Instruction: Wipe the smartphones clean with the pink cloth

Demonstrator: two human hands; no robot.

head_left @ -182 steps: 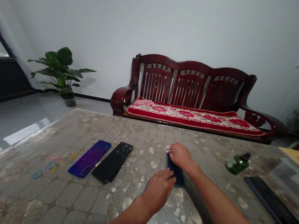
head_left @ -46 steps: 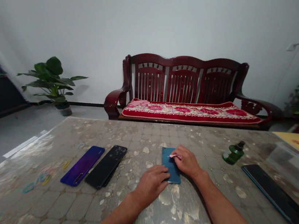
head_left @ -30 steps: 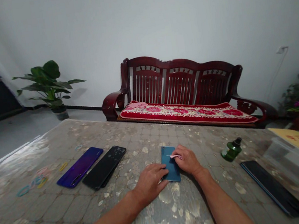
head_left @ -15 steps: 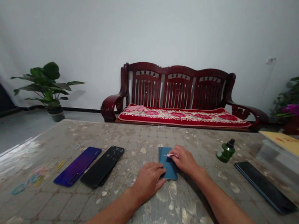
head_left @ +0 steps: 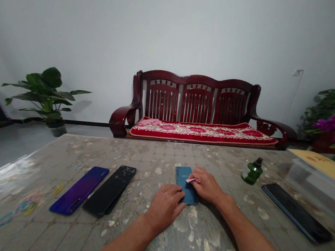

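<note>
A blue smartphone (head_left: 188, 196) lies back side up on the table, lettering near its upper part. My left hand (head_left: 166, 203) grips its left edge, fingers on the back and thumb by the lower corner. Pinched in my right hand (head_left: 205, 184) is a small pale pink piece (head_left: 190, 180), perhaps folded cloth or tissue, touching the phone's back. Part of that piece is hidden by my fingers. To the right of my right hand stands a green spray bottle (head_left: 252, 172) with a black top.
Left on the patterned table (head_left: 87, 243) lie a purple-blue phone (head_left: 79, 190), a black phone (head_left: 110, 190) with its case, and several coloured rubber bands (head_left: 26, 205). Another dark phone (head_left: 296, 211) lies right, beside a clear plastic box (head_left: 321, 191). A wooden bench (head_left: 195, 101) stands behind.
My right hand has slid the pale pink piece slightly down the phone's back. My left hand stays on the phone. The camera view has shifted a little.
</note>
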